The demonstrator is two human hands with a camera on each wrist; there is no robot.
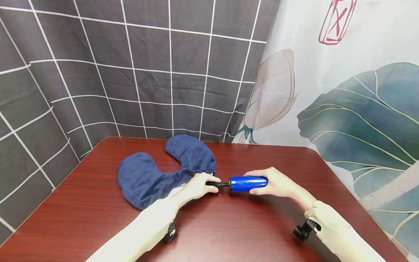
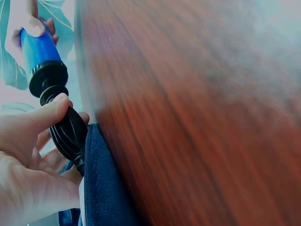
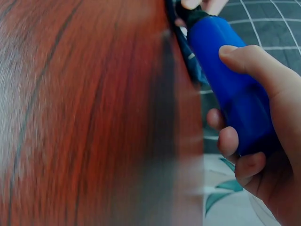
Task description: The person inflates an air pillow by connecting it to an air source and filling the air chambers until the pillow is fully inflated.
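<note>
A blue hand pump with black end parts is held level between both hands above the table. My right hand grips its blue barrel, thumb on one side and fingers curled round the other. The left hand pinches the ribbed black end between thumb and fingers. That black end narrows toward the zipped opening of a navy U-shaped neck pillow. Something white shows at the opening, partly behind the left hand. Whether the pump's tip is joined to anything is hidden.
The reddish-brown wooden table carries the pillow at its left-middle. A dark grey gridded curtain stands behind and at the left. On the right hangs a pale cloth printed with leaves and a flower bud.
</note>
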